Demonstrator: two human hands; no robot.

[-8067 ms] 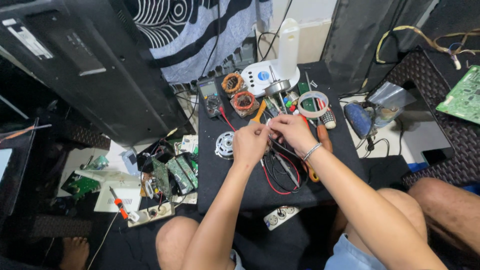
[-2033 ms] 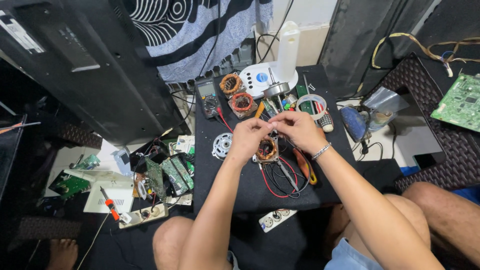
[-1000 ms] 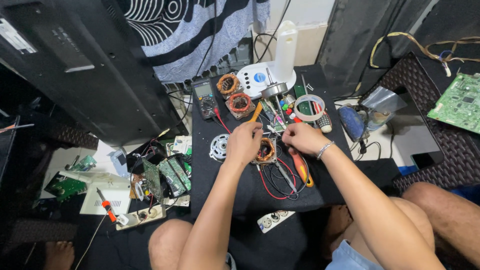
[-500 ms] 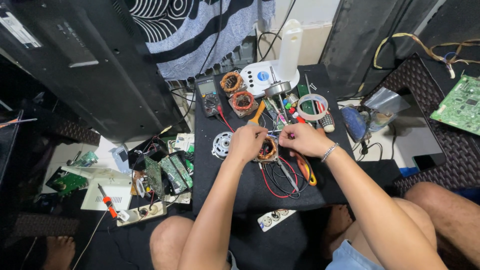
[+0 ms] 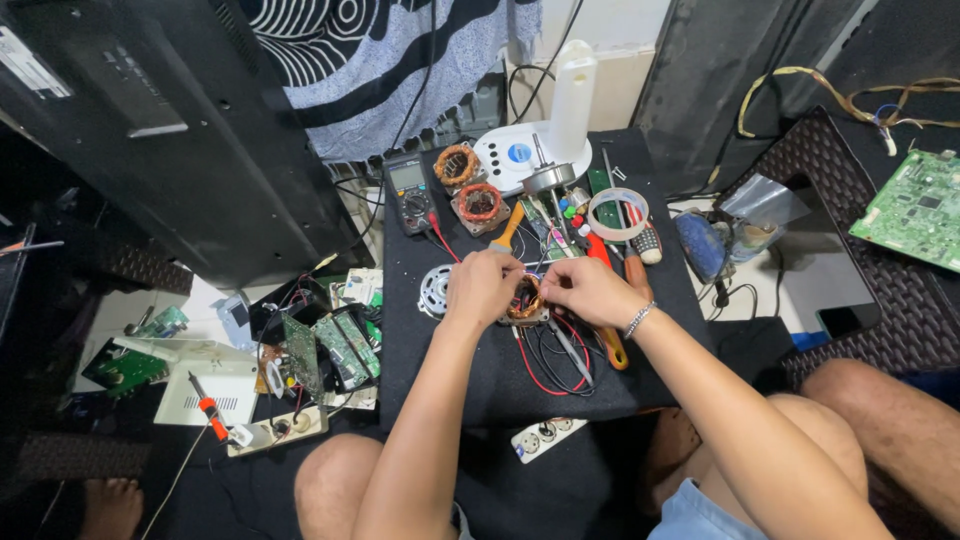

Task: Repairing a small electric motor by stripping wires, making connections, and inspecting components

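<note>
A small motor stator with copper windings [image 5: 524, 298] sits on the black work mat [image 5: 450, 370] between my hands. My left hand [image 5: 482, 287] grips its left side. My right hand [image 5: 585, 290] closes on its right side, fingers at the windings. Red and black wires [image 5: 548, 365] trail from it toward me. An orange-handled tool [image 5: 612, 345] lies just under my right wrist.
Two more copper stators [image 5: 470, 190], a multimeter [image 5: 412, 192], a white fan base with post [image 5: 545, 140], tape roll [image 5: 618, 213] and screwdrivers crowd the mat's far end. Circuit boards [image 5: 330, 345] and a power strip [image 5: 545, 438] lie left and front. A large dark panel [image 5: 150, 120] leans at left.
The right hand shifted from beside the orange-handled tool back onto the stator. The left hand stays on the stator throughout.
</note>
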